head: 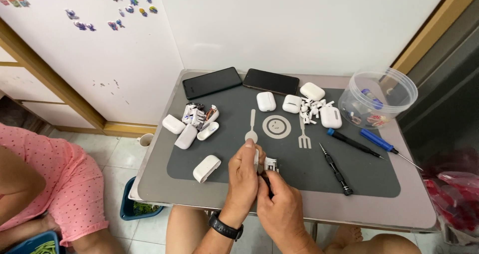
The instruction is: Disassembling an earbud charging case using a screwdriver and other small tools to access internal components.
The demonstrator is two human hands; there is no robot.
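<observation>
Both hands meet over the near edge of the grey work mat (pixel 209 171). Left hand (pixel 244 176), a black watch (pixel 225 227) on its wrist, is curled shut around a small white earbud-case part (pixel 270 164), thumb and fingertips pinching it. Right hand (pixel 282 209) is closed too, its fingers gripping what seems to be a thin dark tool (pixel 266 180) pressed to the part's underside; the tool is mostly hidden, so its kind cannot be told. The part is held just above the mat, at the front centre of the table (pixel 419 204).

Handling, as judged: the part looks light, rigid and smooth-shelled, hence slippery, and its exposed inner frame probably fragile; it is best pinched by its flat outer sides, away from the open end.

Around it: a detached white case shell (pixel 206 168) to the left; a heap of white cases and parts (pixel 192 124) beyond that; two black precision screwdrivers (pixel 336 169) and a blue-handled one (pixel 384 144) to the right; a clear plastic tub (pixel 377 97) at the far right corner; two dark phones (pixel 212 82) along the far edge.
</observation>
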